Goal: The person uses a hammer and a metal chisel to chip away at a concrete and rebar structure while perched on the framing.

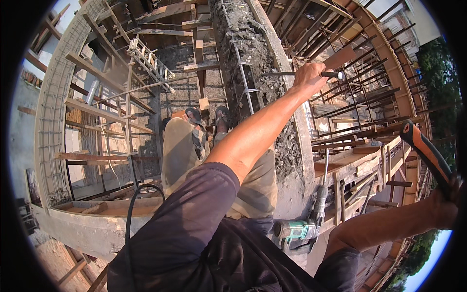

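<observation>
My left arm stretches up and across to the right, and my left hand (310,79) is closed around a dark steel chisel (279,74). The chisel lies nearly level. Its tip points left over the broken concrete beam (265,53), where rebar (242,73) shows along a rough channel; whether the tip touches is unclear. Out at the right edge, my right hand (448,197) grips a hammer by its black and orange handle (428,153). That hand is dark, and the hammer's head is out of sight. The chisel's struck end faces right, well apart from the hammer.
A green and grey demolition hammer (297,232) lies on the concrete to my right. A black cable (129,214) loops at my left. My sandalled feet (194,118) stand beside the beam. Timber props, a wooden ladder (148,61) and openings framed with formwork lie on both sides.
</observation>
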Motion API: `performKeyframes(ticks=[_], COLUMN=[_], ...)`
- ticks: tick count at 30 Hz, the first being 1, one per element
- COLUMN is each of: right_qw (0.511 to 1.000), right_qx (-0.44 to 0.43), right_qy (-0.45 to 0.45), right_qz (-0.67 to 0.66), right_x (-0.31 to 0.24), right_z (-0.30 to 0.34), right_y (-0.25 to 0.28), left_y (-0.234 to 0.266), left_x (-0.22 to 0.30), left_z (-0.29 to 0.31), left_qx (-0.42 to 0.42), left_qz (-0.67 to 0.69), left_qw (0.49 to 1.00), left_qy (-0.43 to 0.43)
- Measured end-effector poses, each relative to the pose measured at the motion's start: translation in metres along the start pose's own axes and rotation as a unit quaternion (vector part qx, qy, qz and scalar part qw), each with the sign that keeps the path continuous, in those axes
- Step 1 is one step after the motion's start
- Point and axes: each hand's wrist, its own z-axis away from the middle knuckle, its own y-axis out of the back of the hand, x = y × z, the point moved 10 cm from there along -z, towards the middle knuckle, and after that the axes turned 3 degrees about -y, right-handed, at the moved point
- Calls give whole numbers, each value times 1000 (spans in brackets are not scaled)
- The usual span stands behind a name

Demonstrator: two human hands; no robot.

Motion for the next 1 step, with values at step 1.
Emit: performKeyframes(ticks=[1], right_qw=[1000], right_qx=[-2], right_qy=[-1], right_qz=[3], right_x=[1], right_z=[0], right_y=[0], left_y=[-2], left_x=[1], left_z=[-1], left_qx=[-16], left_qz=[3], left_qw=[1000], left_qy=[11])
